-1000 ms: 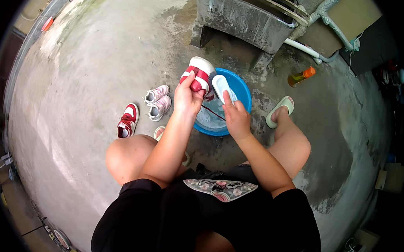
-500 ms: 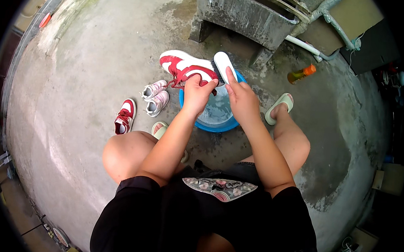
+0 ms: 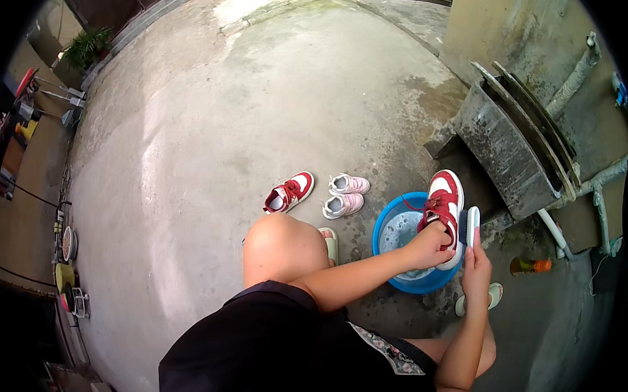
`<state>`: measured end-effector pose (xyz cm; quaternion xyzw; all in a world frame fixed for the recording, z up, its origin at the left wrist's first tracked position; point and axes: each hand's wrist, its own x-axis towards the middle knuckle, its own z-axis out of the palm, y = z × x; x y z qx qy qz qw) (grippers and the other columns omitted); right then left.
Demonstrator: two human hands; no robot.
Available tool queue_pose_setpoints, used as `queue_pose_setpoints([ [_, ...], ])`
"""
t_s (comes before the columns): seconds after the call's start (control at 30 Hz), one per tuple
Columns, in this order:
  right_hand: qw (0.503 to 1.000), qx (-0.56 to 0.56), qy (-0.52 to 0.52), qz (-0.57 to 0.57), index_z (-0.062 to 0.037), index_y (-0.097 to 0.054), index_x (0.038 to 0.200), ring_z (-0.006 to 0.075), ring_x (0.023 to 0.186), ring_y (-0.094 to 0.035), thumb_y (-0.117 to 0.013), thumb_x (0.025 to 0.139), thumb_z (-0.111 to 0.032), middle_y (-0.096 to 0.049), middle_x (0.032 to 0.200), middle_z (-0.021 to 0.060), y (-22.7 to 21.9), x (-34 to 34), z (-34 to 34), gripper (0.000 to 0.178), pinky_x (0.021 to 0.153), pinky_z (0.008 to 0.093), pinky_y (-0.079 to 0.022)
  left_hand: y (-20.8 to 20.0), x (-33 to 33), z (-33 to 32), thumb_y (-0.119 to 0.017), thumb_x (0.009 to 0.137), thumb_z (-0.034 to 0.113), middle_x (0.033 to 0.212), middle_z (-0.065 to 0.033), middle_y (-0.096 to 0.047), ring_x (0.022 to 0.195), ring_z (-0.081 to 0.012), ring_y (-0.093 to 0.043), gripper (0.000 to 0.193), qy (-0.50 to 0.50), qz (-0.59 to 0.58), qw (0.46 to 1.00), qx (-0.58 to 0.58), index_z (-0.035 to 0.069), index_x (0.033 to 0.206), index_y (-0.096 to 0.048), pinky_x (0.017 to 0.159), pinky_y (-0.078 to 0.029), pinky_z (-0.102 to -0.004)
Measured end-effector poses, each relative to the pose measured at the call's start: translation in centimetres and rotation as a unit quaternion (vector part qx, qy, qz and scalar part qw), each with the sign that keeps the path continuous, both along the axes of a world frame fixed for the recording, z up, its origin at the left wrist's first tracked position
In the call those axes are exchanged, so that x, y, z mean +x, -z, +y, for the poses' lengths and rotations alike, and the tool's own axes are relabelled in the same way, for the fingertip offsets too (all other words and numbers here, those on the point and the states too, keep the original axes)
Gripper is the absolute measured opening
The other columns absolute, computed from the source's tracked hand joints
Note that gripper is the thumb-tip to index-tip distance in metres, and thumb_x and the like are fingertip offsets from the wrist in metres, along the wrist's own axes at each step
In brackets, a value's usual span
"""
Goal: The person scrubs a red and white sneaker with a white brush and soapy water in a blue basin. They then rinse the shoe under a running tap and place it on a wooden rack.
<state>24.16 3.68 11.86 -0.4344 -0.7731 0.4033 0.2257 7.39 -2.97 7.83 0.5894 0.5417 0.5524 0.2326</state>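
A red and white sneaker (image 3: pixel 448 193) is held by its heel end in my left hand (image 3: pixel 429 247), fingers tucked into the opening. My right hand (image 3: pixel 476 267) grips a white scrub brush (image 3: pixel 473 225), its dark bristles against or very close to the side of the sole. Beneath them a blue basin (image 3: pixel 378 235) holds cloudy, sudsy water (image 3: pixel 399 228). A matching red and white sneaker (image 3: pixel 291 192) rests on the concrete to the left, beside a pair of small pink and white shoes (image 3: pixel 346 194).
At the right stands a grey concrete trough (image 3: pixel 505 159) with boards leaning on it. A bottle with an orange cap (image 3: pixel 530 266) lies near my right foot. White pipe (image 3: pixel 552 229) runs along the wall. A potted plant (image 3: pixel 88 46) is far left.
The view has swung left, so everything sits further right in it. The sneaker now points away from me, heel nearer, and the brush has shifted along its sole side.
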Motion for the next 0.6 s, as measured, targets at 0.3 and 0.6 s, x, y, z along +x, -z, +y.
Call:
queue_pose_setpoints([
  [0.3,0.997,-0.055,-0.009,-0.059,-0.0019,-0.04,0.14,0.0174,0.103,-0.057,-0.044,0.095,-0.004,-0.061,0.119,0.0157,0.6,-1.1,1.0,0.045,0.09,0.0256,-0.041,3.0,2.9,-1.0,-0.068,0.062,0.015,0.072,-0.0155,-0.05,0.074,-0.0325,-0.051,0.022,0.028,-0.021,0.999,0.026,0.002,0.056,-0.051,0.067,-0.039,-0.0414],
  [0.6,0.994,-0.061,-0.079,0.051,0.0,-0.039,0.14,0.0151,0.112,-0.052,-0.045,0.095,-0.002,-0.056,0.129,0.0142,0.6,2.5,-2.8,0.046,0.095,0.0251,-0.038,1.5,-0.9,0.1,-0.067,0.059,0.011,0.063,-0.0143,-0.046,0.066,-0.0319,-0.05,0.022,-0.005,0.034,0.998,0.055,0.002,0.052,-0.048,0.058,-0.038,-0.0422],
])
